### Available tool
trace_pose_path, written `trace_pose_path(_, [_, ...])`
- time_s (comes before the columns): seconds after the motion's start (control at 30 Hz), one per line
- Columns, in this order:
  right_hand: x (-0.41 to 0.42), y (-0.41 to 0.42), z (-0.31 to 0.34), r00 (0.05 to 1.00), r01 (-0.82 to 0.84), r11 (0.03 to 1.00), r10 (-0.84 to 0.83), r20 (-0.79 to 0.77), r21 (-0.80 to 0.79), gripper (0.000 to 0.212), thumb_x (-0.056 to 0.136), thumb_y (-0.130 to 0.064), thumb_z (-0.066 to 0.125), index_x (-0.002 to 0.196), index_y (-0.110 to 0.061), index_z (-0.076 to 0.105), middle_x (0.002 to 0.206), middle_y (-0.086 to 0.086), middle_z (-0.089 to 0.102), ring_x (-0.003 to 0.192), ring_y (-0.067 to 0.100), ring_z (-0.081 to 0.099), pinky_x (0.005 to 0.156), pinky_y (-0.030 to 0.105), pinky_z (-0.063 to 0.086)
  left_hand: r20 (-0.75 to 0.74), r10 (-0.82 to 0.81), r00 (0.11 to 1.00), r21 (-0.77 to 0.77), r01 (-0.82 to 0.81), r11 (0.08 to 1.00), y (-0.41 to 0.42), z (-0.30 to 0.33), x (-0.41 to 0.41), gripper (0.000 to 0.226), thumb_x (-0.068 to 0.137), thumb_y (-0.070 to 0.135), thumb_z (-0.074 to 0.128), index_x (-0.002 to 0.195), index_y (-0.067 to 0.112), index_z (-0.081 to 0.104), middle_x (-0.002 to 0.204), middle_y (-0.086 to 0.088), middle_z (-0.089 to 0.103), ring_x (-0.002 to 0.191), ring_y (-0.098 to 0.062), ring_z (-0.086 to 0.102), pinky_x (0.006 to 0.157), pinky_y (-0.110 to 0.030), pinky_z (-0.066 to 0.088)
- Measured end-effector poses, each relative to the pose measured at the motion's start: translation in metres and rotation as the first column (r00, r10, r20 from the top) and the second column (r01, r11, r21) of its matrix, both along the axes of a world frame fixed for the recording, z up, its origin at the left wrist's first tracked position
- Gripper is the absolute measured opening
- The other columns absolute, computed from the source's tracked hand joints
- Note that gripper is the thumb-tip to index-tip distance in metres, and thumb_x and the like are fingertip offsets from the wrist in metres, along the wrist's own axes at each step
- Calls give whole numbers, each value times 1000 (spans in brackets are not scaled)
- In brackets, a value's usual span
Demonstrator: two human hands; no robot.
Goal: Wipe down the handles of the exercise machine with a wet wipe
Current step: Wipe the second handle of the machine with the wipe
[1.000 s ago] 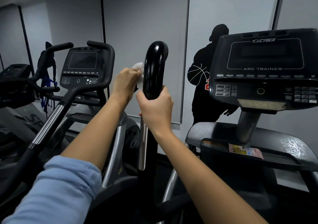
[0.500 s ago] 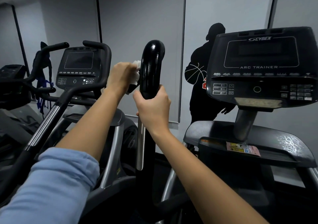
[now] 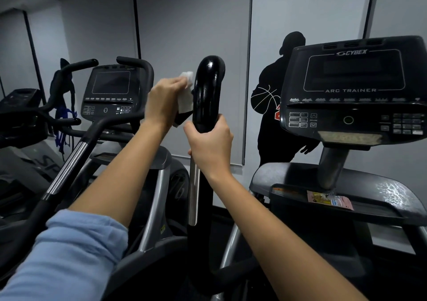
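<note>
A glossy black upright handle (image 3: pixel 208 88) of the Arc Trainer rises in the middle of the view, curving over at its top. My right hand (image 3: pixel 211 143) grips this handle just below its shiny upper part. My left hand (image 3: pixel 165 100) holds a white wet wipe (image 3: pixel 186 94) against the handle's left side, near the top. The wipe's upper corner sticks out above my fingers.
The machine's console (image 3: pixel 353 90) stands at the right on a grey post above a tray (image 3: pixel 392 199). A second machine with a screen (image 3: pixel 111 88) and curved handlebars (image 3: pixel 136 62) stands at the left. A grey wall with a dark basketball-player figure (image 3: pixel 272 106) is behind.
My left hand with the wipe has slid slightly up along the handle's left side, showing more of the wipe. My right hand keeps its grip in the same place.
</note>
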State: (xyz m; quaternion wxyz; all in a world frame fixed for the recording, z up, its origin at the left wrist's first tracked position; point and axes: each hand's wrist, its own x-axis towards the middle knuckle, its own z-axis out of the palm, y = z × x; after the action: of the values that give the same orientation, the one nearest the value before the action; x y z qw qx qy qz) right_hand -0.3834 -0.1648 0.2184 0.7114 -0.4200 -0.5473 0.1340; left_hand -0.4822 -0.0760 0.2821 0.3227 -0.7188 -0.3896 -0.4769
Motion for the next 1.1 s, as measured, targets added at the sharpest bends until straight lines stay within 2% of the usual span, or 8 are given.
trace_pose_path(0.17, [0,0,0,1000,11,1000,-11,-3,-6,20,75,-27,65,78,-15,49,61,-7,53,59,25,61,53,43,56,-93,20,995,-109,-30,994,-18,-17,34,21,89,-7,45,104,-11,58,109,-27,59,94,-40,59,73,-46,49])
trace_pose_path(0.33, [-1,-1,0,1000,13,1000,-13,7,10,26,78,-33,67,83,-12,52,63,-7,54,59,24,63,53,42,57,-161,28,987,-6,-29,1000,8,-50,3,27,77,-13,59,102,-6,63,113,-23,61,97,-38,61,65,-48,58])
trace_pose_path(0.47, [-1,0,0,1000,22,1000,-22,-6,6,27,75,-32,67,82,-10,52,64,-4,55,59,27,62,53,45,56,-351,196,916,70,-183,981,9,-72,-25,24,62,-13,69,84,-4,69,98,-15,70,80,-28,69,40,-29,54])
trace_pose_path(0.57, [-1,1,0,1000,20,1000,-20,-4,1,25,74,-31,66,80,-13,51,63,-5,54,59,28,62,53,45,56,-268,201,942,11,-206,978,2,-67,-28,38,54,-15,77,89,-3,69,100,-12,71,78,-29,68,44,-28,53])
trace_pose_path(0.7, [-1,3,-1,1000,25,1000,-25,2,-3,25,73,-33,65,80,-15,50,65,-4,53,62,30,62,56,46,56,-171,155,973,-45,-164,985,8,-38,-16,49,72,-12,66,118,2,59,120,-8,62,89,-32,64,67,-39,57])
trace_pose_path(0.83, [-1,3,-1,1000,27,1000,-27,2,2,25,74,-32,66,81,-14,51,63,-7,52,61,26,61,55,45,56,-151,169,974,-177,-195,965,6,-41,-5,23,83,-5,57,105,1,63,101,-13,65,85,-34,64,64,-39,51])
trace_pose_path(0.97, [-1,2,-1,1000,20,1000,-20,-11,-1,28,70,-34,65,81,-12,51,64,-6,52,62,26,60,55,46,56,-168,233,958,-178,-262,948,2,-68,-17,34,65,-14,71,95,2,66,93,-10,68,82,-27,67,59,-32,54])
trace_pose_path(1.1, [-1,2,0,1000,27,1000,-27,-8,-6,23,73,-28,65,77,-14,48,62,-6,50,61,27,59,55,46,56,-122,259,958,-254,-282,925,6,-77,-36,25,77,-10,63,98,3,64,97,-12,68,84,-35,66,62,-41,53])
